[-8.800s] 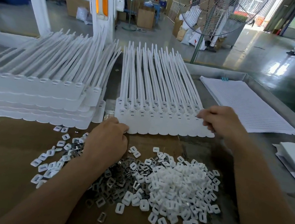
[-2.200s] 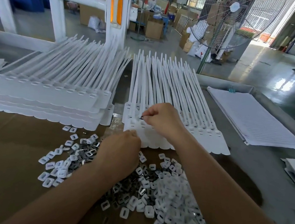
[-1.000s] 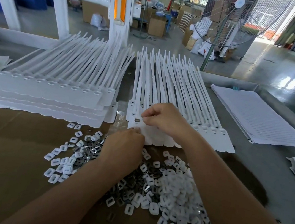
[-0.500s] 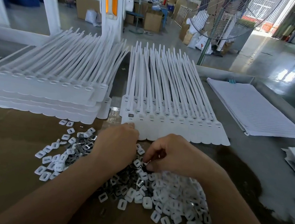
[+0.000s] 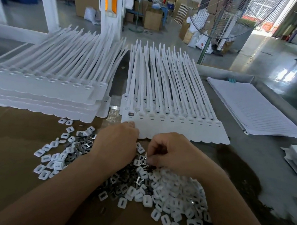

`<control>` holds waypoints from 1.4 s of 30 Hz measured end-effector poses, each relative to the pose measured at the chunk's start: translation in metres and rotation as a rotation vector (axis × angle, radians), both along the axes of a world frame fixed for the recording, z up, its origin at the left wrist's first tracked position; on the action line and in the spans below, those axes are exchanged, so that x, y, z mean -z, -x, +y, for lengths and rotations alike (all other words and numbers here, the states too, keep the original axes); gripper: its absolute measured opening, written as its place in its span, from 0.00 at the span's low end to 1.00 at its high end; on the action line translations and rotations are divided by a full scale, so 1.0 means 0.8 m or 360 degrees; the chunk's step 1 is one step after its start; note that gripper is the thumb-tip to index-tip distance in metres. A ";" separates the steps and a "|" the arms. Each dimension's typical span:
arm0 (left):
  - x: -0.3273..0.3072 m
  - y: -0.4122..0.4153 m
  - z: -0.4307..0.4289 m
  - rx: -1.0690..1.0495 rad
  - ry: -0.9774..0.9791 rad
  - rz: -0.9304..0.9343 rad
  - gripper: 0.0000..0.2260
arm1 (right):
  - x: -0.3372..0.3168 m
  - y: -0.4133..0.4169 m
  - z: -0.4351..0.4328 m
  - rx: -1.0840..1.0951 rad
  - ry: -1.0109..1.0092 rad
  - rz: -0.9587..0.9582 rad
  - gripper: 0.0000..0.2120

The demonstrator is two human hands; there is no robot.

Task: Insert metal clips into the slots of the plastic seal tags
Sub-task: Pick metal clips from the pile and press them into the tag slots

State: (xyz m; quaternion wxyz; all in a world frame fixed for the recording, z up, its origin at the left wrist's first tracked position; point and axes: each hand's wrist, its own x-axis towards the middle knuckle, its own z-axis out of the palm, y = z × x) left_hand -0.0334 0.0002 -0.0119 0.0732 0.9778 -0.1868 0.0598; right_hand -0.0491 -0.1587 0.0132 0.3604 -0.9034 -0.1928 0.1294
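Our right hand (image 5: pixel 172 152) has dropped to the pile (image 5: pixel 171 195).
We pinch a shiny metal clip (image 5: pixel 145 162) mid-frame; the left hand (image 5: pixel 115 144) presses straight fingers on the smooth white tags (image 5: pixel 179 131), at their scalloped edge.

Right hand (image 5: pixel 174 153), earlier on the seal tags (image 5: pixel 175 129), now down among the metal clips (image 5: pixel 115 181); new clip (image 5: pixel 130 113) in leftmost slot (image 5: pixel 131 114).

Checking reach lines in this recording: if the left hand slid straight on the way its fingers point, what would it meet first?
The left hand points away from the person; first in line is the scalloped near edge of the white plastic seal tag strip, which its fingertips may touch.
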 end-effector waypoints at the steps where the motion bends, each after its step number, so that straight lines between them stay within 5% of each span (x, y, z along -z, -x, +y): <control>1: 0.000 0.000 0.000 -0.0012 0.0015 -0.0005 0.13 | 0.001 -0.001 0.000 0.0067 -0.0105 -0.0036 0.10; 6: 0.001 -0.002 -0.001 -0.0039 0.0044 0.0009 0.17 | -0.002 -0.009 0.000 0.0374 -0.0489 -0.0256 0.08; 42: 0.006 -0.001 -0.001 -0.0052 0.0064 -0.0077 0.14 | 0.017 -0.106 0.050 0.0746 0.0017 -0.0308 0.07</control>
